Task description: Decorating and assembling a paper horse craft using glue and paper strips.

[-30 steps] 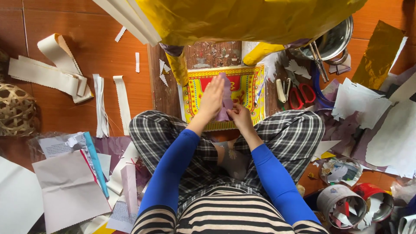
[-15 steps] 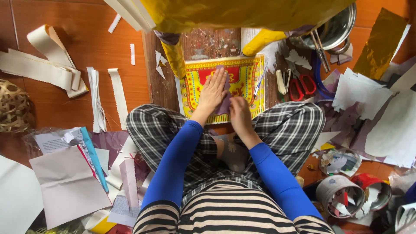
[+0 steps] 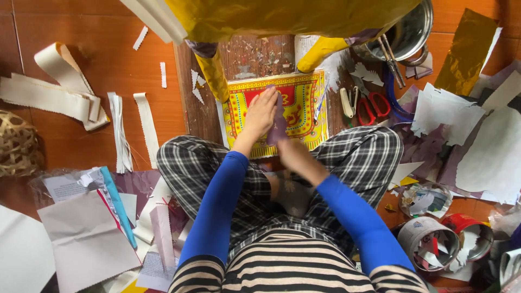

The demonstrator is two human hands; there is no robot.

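You sit cross-legged on the floor (image 3: 81, 141) with both hands out over a low wooden board (image 3: 255, 57). Your left hand (image 3: 261, 113) lies flat, its fingers together and stretched forward, pressing on a purple strip (image 3: 279, 123) that stands along the inner edge of the palm. Your right hand (image 3: 290, 154) is just behind it, nearer your knees, and meets the lower end of the same strip; whether its fingers pinch the strip or only rest against it you cannot tell from above. The strip lies over a yellow and red printed sheet (image 3: 301, 111) spread on the board, just ahead of your checked trousers.

To the right of the sheet, red scissors (image 3: 373, 107) lie beside a pale handled tool (image 3: 346, 102), and a steel pot (image 3: 410, 32) stands further off near a sheet of gold foil (image 3: 467, 51). White and mauve paper scraps (image 3: 477, 146) pile up on that side, with tape rolls (image 3: 434, 241) close to your right knee. Above the board hangs a large yellow paper form (image 3: 282, 16). On your left, white paper strips (image 3: 122, 130) lie well apart from the board, a coil of cream band (image 3: 51, 89) beyond them, and a woven basket (image 3: 16, 142) at the edge
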